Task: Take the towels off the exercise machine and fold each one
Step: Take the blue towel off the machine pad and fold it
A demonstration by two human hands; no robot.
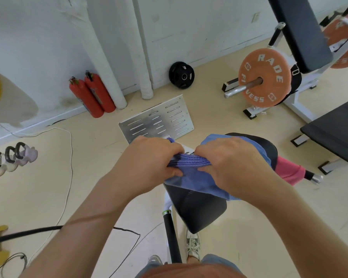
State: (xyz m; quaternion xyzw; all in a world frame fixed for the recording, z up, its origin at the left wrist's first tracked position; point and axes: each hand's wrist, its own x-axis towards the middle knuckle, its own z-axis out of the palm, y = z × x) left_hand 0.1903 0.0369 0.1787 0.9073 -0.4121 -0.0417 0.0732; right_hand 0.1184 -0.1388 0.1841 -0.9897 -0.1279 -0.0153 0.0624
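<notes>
Used as the folding surface: the exercise machine's black seat pad [195,209], likely for its flat top. Draped over the pad's far edge and right side, the blue towel [189,183], bunched into a thick ridge at mid-pad, probably to line up layers for a fold. Clenched round that ridge from the left, the left hand [149,159]; gripping likewise from the right, the right hand [227,163], knuckles nearly meeting. Hanging just past the pad's right edge, a pink towel [287,171], seemingly not yet folded.

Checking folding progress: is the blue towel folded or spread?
Partly folded: the blue towel shows stacked layers where left hand and right hand grip it; the rest drapes over the black pad.
</notes>
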